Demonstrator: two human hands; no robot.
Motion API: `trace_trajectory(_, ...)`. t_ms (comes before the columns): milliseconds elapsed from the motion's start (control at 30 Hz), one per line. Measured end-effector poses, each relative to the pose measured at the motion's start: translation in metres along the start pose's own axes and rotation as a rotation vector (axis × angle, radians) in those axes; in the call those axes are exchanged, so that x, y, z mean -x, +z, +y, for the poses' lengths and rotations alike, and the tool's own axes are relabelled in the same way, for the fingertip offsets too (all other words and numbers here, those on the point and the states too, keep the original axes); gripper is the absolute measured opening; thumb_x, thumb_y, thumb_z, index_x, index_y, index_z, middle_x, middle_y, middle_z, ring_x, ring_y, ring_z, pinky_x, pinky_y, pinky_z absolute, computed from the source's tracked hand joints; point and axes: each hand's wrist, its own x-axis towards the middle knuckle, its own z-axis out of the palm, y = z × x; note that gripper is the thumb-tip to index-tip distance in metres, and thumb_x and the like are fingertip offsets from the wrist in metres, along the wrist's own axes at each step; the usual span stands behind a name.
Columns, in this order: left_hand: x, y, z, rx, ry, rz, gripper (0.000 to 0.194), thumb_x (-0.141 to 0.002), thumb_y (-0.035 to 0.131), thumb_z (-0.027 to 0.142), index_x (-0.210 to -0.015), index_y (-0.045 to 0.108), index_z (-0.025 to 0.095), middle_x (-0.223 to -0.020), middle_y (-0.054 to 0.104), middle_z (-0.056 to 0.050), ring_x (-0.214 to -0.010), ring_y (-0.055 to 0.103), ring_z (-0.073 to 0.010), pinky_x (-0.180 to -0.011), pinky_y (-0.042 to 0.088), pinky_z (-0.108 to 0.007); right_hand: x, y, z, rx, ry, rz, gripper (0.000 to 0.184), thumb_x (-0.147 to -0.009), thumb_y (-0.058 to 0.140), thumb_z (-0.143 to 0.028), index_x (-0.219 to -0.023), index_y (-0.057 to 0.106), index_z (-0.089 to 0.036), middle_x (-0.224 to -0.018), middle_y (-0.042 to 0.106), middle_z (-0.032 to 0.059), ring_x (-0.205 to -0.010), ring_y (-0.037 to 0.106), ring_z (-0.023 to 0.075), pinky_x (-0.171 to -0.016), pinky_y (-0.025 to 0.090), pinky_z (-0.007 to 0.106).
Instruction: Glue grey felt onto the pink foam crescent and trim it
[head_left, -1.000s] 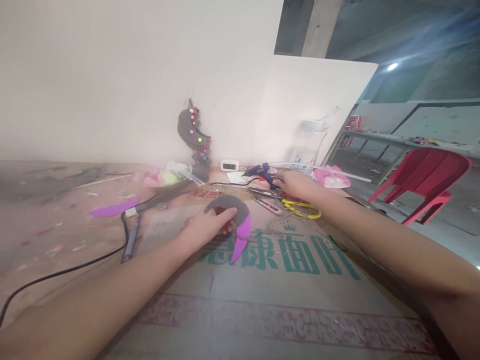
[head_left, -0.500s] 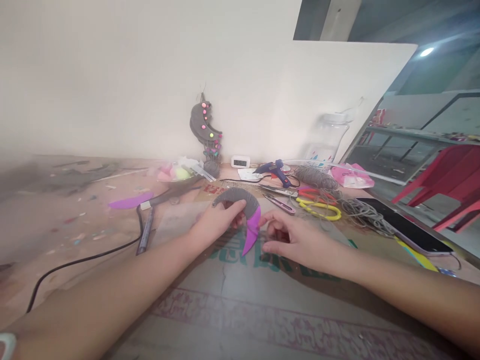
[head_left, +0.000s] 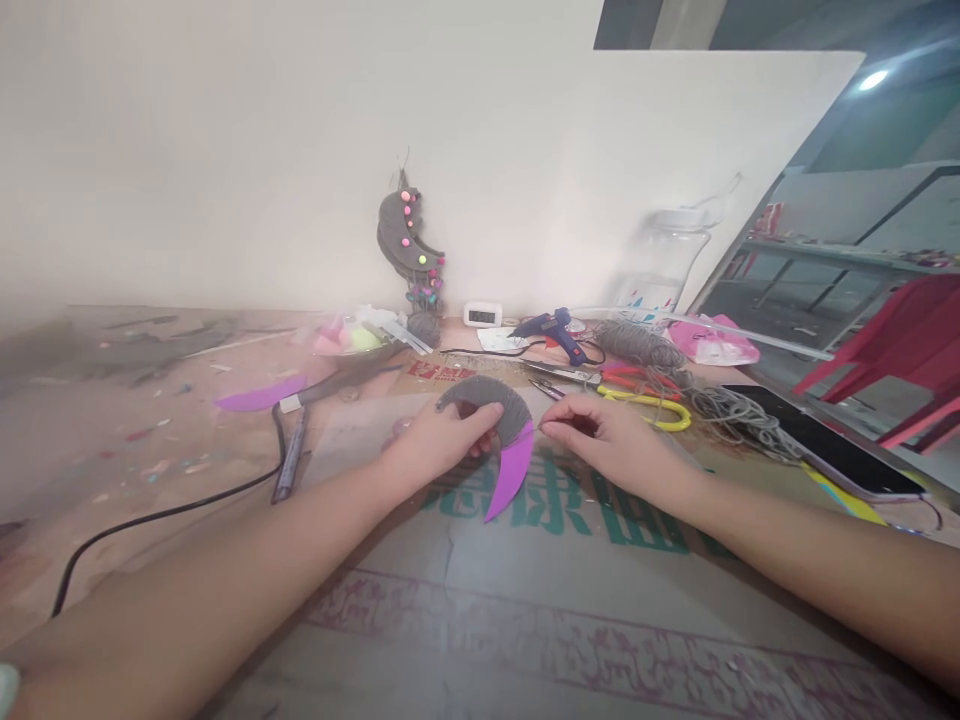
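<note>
Crescent [head_left: 516,418], grey yarn over its upper part and bare purple at its pointed lower end, stands between the two hands above the printed board [head_left: 480,600], toward that board's far edge. The left hand [head_left: 442,435] grips its inner curve between thumb and fingers. Just beside its outer curve, the right hand [head_left: 600,435] pinches thumb and forefinger together; whether they hold yarn, I cannot tell.

The person's left forearm [head_left: 247,570] extends toward 2 o'clock; the left hand [head_left: 442,440] has curled fingers, thumb aligned to 2 o'clock. The right forearm [head_left: 810,555] extends toward 10 o'clock; the right hand [head_left: 615,440] pinches thumb to forefinger, tips toward 9 o'clock.
</note>
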Motion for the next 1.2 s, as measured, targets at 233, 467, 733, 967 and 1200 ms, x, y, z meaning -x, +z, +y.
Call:
trace_trajectory(233,0.0007,0.0005,-0.0035,-0.070,-0.035,-0.018,0.044,-0.079,0.046,0.056,-0.059,0.062,0.020,-0.061,0.065,-0.002,-0.063,0.062,-0.0186,-0.061,0.044,-0.027,-0.0009,0.0025,0.0017,-0.031,0.019,0.035,0.018,-0.083,0.054,-0.034,-0.077,0.065,-0.021,-0.064,0.059,-0.0012,-0.056,0.048,0.0120,-0.052,0.037,0.024)
trace_trajectory(467,0.0019,0.0006,-0.0018,-0.061,-0.057,-0.046,0.044,-0.078,0.048,0.058,-0.058,0.062,0.020,-0.062,0.067,-0.002,-0.063,0.062,-0.0189,-0.062,0.044,-0.027,-0.0012,0.0026,0.0006,-0.041,0.026,0.036,0.018,-0.082,0.054,-0.033,-0.076,0.065,-0.021,-0.065,0.059,-0.0010,-0.055,0.047,0.0117,-0.051,0.036,0.024)
trace_trajectory(733,0.0052,-0.0019,0.0018,-0.066,-0.079,-0.102,0.047,-0.078,0.048,0.061,-0.060,0.063,0.020,-0.064,0.067,-0.002,-0.065,0.062,-0.0189,-0.062,0.045,-0.026,-0.0011,0.0024,0.0044,-0.024,-0.011,0.041,0.017,-0.083,0.055,-0.032,-0.080,0.066,-0.020,-0.072,0.064,0.0003,-0.062,0.052,0.0129,-0.056,0.040,0.024)
trace_trajectory(967,0.0057,-0.0017,0.0025,-0.060,-0.079,-0.105,0.047,-0.077,0.049,0.060,-0.059,0.064,0.020,-0.064,0.068,-0.002,-0.064,0.061,-0.0182,-0.060,0.043,-0.026,0.0000,0.0028,0.0038,-0.008,-0.026,0.072,0.018,-0.085,0.054,-0.033,-0.078,0.066,-0.021,-0.070,0.063,0.0003,-0.060,0.053,0.0132,-0.055,0.040,0.025)
trace_trajectory(1200,0.0046,-0.0013,0.0019,-0.051,-0.060,-0.083,0.047,-0.078,0.049,0.060,-0.057,0.063,0.021,-0.062,0.067,-0.002,-0.064,0.063,-0.0193,-0.064,0.044,-0.027,-0.0014,-0.0010,0.0065,-0.026,-0.104,0.097,0.028,-0.093,0.042,-0.032,-0.101,0.067,-0.023,-0.105,0.065,0.0066,-0.098,0.060,0.0201,-0.085,0.046,0.033)
